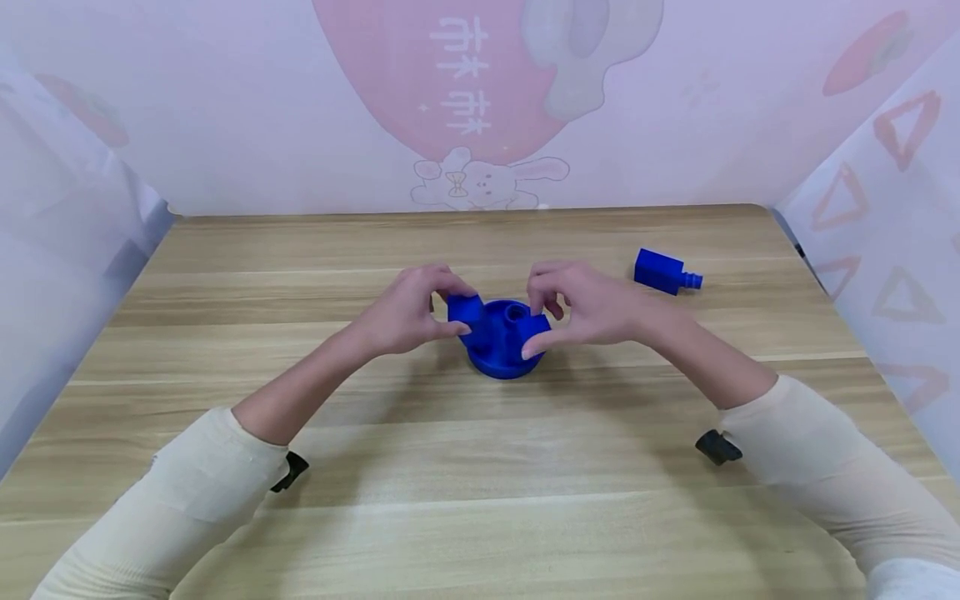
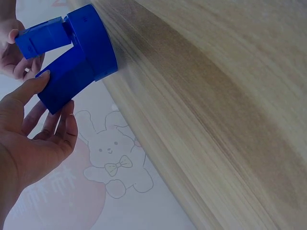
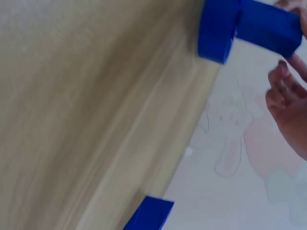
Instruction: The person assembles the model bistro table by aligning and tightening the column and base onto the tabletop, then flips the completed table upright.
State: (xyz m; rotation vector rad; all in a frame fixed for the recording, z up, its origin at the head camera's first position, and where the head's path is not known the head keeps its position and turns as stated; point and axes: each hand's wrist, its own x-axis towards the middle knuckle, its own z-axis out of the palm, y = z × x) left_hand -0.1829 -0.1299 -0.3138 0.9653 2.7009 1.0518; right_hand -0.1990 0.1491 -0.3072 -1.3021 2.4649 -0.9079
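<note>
A round blue base [image 1: 504, 368] with a raised rim stands on the table between the two hands. My left hand [image 1: 408, 310] pinches a blue rectangular block [image 2: 64, 79] that tilts outward from the base's left side, thumb on the near face and fingers behind. On the opposite side, my right hand [image 1: 594, 307] pinches a second blue block [image 3: 268, 28], also leaning outward from the base. Between the blocks, a round socket [image 1: 515, 312] shows in the base. The lower ends of both blocks are hidden inside the rim.
A loose blue block [image 1: 660, 271] with a narrow ridged neck lies on its side at the back right of the wooden table [image 1: 480, 467]. Behind the table rises a pale printed curtain [image 1: 262, 108], with more sheeting on both sides.
</note>
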